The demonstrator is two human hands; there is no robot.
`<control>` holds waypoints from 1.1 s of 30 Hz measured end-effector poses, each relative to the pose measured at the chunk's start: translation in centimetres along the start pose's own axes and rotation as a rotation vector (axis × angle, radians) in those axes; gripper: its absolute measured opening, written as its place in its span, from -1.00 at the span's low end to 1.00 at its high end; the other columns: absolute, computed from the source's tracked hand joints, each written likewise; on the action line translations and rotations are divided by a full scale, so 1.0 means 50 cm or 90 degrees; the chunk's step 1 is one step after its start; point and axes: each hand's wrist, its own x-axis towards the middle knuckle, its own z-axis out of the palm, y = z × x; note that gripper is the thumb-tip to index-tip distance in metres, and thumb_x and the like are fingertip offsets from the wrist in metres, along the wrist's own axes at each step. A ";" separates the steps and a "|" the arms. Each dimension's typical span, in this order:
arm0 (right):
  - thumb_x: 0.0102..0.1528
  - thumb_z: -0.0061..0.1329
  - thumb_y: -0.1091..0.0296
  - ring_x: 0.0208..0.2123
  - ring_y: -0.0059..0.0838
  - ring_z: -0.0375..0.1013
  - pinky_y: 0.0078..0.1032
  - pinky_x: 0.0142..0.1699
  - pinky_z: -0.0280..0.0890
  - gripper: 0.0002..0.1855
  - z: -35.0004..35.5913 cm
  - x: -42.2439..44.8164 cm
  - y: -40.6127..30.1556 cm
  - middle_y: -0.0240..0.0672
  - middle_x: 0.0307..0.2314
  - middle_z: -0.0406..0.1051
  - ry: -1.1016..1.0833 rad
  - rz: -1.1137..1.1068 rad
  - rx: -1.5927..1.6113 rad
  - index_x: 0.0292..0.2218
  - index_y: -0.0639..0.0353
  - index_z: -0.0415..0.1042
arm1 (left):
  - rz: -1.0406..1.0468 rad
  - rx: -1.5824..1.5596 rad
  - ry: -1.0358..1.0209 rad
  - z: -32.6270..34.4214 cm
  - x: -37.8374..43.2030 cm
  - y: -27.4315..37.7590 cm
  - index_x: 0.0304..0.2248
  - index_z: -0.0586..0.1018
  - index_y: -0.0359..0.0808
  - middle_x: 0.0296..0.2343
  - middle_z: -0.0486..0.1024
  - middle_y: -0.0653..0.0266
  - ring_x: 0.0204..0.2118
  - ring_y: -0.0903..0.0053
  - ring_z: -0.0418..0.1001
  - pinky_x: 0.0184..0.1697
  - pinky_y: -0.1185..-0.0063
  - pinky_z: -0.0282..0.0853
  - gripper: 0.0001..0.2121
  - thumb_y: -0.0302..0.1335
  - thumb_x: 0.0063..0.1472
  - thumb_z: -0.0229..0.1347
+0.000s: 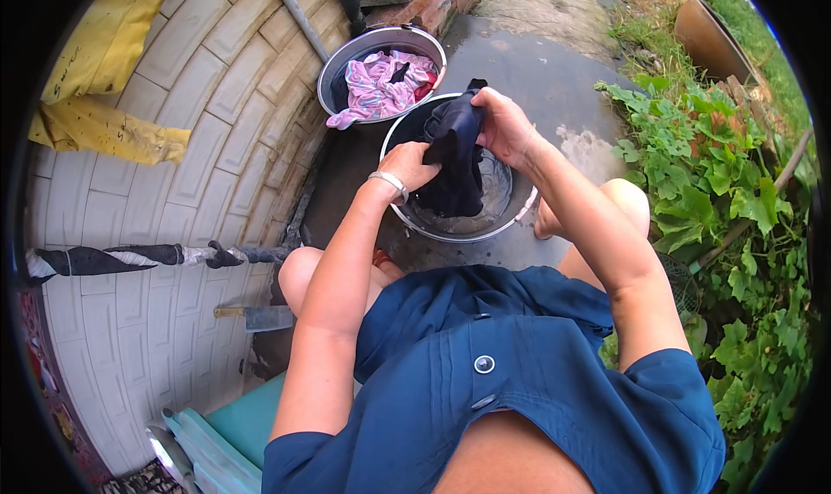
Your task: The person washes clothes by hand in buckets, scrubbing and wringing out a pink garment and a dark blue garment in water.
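Observation:
A dark, wet-looking garment (454,156) hangs from my two hands over a round metal basin (464,237). My right hand (505,125) grips its upper edge between thumb and fingers, above the basin's right side. On the garment's left side my left hand (409,167), with a silver bangle at the wrist, holds the cloth. Water (498,185) shows in the basin beside the hanging cloth, whose lower part reaches down inside. Behind and to the left, a second metal basin (326,81) holds pink patterned cloth (380,85) with a red piece and a black piece.
A tiled wall (201,98) runs along the left, with yellow cloth (104,46) and a wrapped pole (149,258) before it. A cleaver-like tool (266,318) is near my left knee. Leafy plants (707,176) border the right. Bricks (428,7) lie behind the basins.

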 end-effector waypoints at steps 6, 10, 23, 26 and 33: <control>0.02 -0.12 0.05 -0.42 -0.58 0.44 -0.61 -0.25 0.33 -0.64 -0.052 0.039 -0.013 -0.31 -0.40 0.45 -0.044 0.066 -0.046 -0.33 0.18 0.34 | -0.040 -0.184 0.115 0.012 0.030 -0.031 -0.50 0.48 -0.50 -0.52 0.47 -0.07 -0.43 0.26 0.47 -0.32 0.47 0.33 -0.67 -0.33 -0.20 0.07; 0.02 -0.16 -0.05 -0.37 -0.46 0.39 -0.52 -0.22 0.34 -0.43 -0.087 0.055 0.004 -0.17 -0.35 0.36 -0.092 0.152 0.146 -0.17 0.34 0.23 | -0.046 -0.220 0.193 0.024 0.044 -0.048 -0.51 0.47 -0.50 -0.56 0.47 0.02 -0.48 0.37 0.45 -0.36 0.51 0.33 -0.67 -0.33 -0.22 0.09; 0.05 -0.16 0.07 -0.31 -0.43 0.41 -0.44 -0.16 0.33 -0.61 -0.151 0.066 0.062 -0.19 -0.34 0.41 -0.040 0.160 0.083 -0.29 0.27 0.38 | 0.082 -0.524 0.454 -0.063 0.036 -0.034 -0.55 0.49 -0.45 -0.64 0.43 0.42 -0.61 0.70 0.32 -0.49 0.70 0.25 -0.87 -0.59 -0.19 0.07; 0.02 -0.14 0.28 -0.44 -0.50 0.43 -0.59 -0.35 0.38 -0.77 -0.199 0.096 0.099 -0.26 -0.43 0.42 0.121 0.198 -0.104 -0.33 0.26 0.35 | 0.100 -0.662 0.532 -0.111 0.004 -0.017 -0.53 0.48 -0.38 -0.56 0.46 0.34 -0.52 0.66 0.38 -0.40 0.69 0.29 -0.90 -0.67 -0.13 0.00; 0.08 -0.25 0.34 -0.58 -0.57 0.42 -0.74 -0.58 0.33 -0.79 -0.220 0.165 0.063 -0.23 -0.48 0.41 0.189 0.106 -0.073 -0.31 0.28 0.30 | 0.126 -0.690 0.525 -0.141 -0.007 -0.020 -0.52 0.48 -0.37 -0.57 0.44 0.39 -0.53 0.70 0.35 -0.39 0.72 0.26 -0.91 -0.68 -0.12 0.01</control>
